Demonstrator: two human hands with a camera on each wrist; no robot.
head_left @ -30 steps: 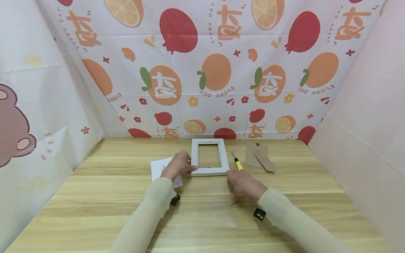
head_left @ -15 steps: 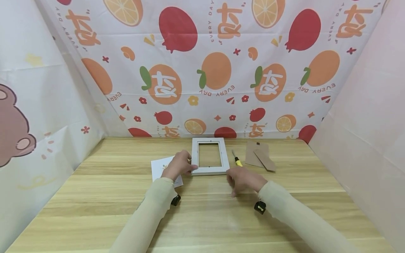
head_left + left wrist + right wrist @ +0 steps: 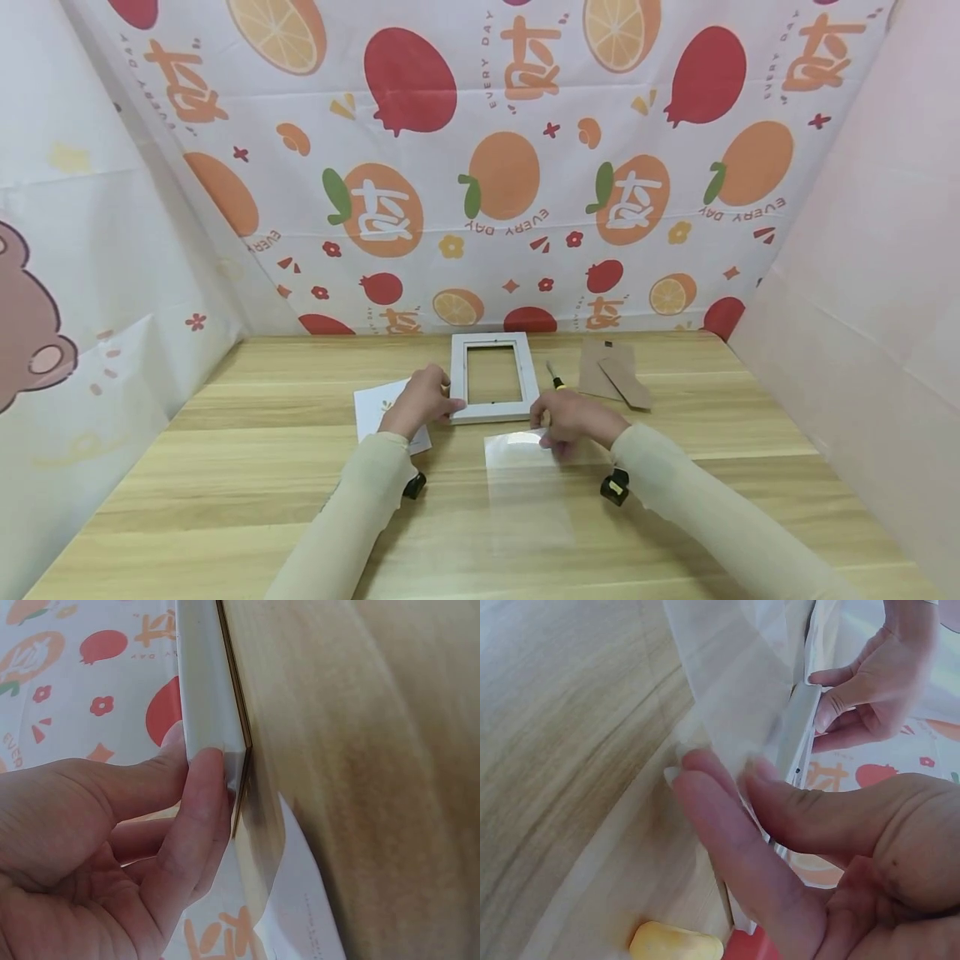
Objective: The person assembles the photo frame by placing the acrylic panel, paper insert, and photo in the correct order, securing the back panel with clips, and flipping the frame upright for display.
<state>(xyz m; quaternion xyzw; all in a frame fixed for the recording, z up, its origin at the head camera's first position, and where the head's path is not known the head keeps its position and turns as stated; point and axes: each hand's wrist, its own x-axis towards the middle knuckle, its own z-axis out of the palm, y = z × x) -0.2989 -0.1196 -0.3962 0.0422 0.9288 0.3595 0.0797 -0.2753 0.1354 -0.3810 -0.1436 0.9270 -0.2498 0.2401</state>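
In the head view, a white picture frame [image 3: 491,412] lies on the table, its middle opening showing wood. My left hand [image 3: 420,403] grips its near left corner; the left wrist view has thumb and fingers around the frame's edge [image 3: 206,682]. Just below the frame's near right corner, my right hand [image 3: 573,419] pinches a clear plastic sheet [image 3: 525,492] by its top right corner. The right wrist view shows thumb and fingertips on that sheet [image 3: 724,682]. A white printed card [image 3: 371,408] sits partly beneath my left hand and wrist.
A yellow-handled screwdriver [image 3: 556,377] lies right of the frame, partly behind my right hand. Farther right is a brown backing board [image 3: 595,377] with its stand leg [image 3: 626,384]. A printed cloth [image 3: 510,275] rises along the table's back edge.
My right hand has closed its fingers on the clear sheet and lifted it somewhat, so it now shows plainly. My left hand stays on the frame's corner. The head view has shifted slightly.
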